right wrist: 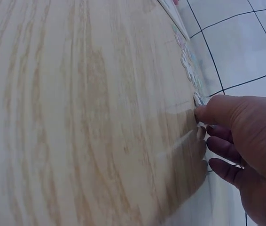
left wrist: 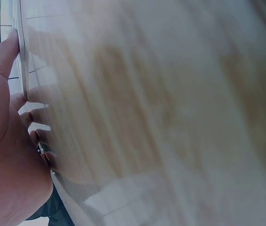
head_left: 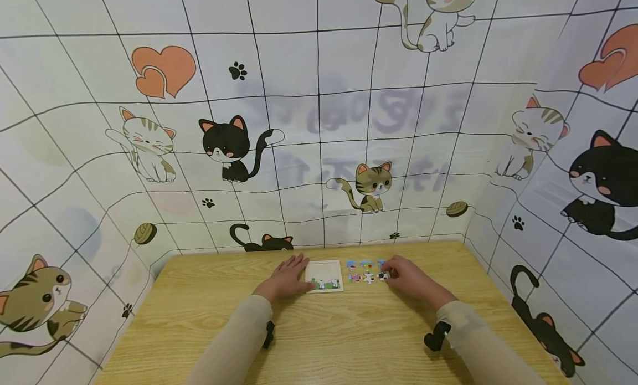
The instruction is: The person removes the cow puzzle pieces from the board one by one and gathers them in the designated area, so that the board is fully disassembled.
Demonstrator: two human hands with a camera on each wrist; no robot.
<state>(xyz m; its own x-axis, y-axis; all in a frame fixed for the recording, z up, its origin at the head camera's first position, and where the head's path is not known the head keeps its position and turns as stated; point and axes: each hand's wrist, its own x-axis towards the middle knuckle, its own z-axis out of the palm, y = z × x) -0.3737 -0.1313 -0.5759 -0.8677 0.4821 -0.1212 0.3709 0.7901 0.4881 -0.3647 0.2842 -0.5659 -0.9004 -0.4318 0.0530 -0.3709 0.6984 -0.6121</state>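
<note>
My left hand (head_left: 286, 277) rests against the left side of a small white-framed puzzle board (head_left: 324, 268), its fingers spread and straight. A strip of picture with green and white figures fills the bottom of the board. In the left wrist view the thumb (left wrist: 6, 54) lies along the board's edge. My right hand (head_left: 411, 280) is at the right end of the loose pieces, where thumb and forefinger pinch a black-and-white puzzle piece (head_left: 382, 276). The right wrist view shows the thumb (right wrist: 213, 110) at that piece, with the other fingers loosely bent.
Two short rows of loose puzzle pieces lie right of the board, among them a pink piece (head_left: 354, 277) and a white piece (head_left: 368, 278). The wooden table (head_left: 319, 335) meets a cat-patterned cloth wall (head_left: 299, 219) at its back edge and sides.
</note>
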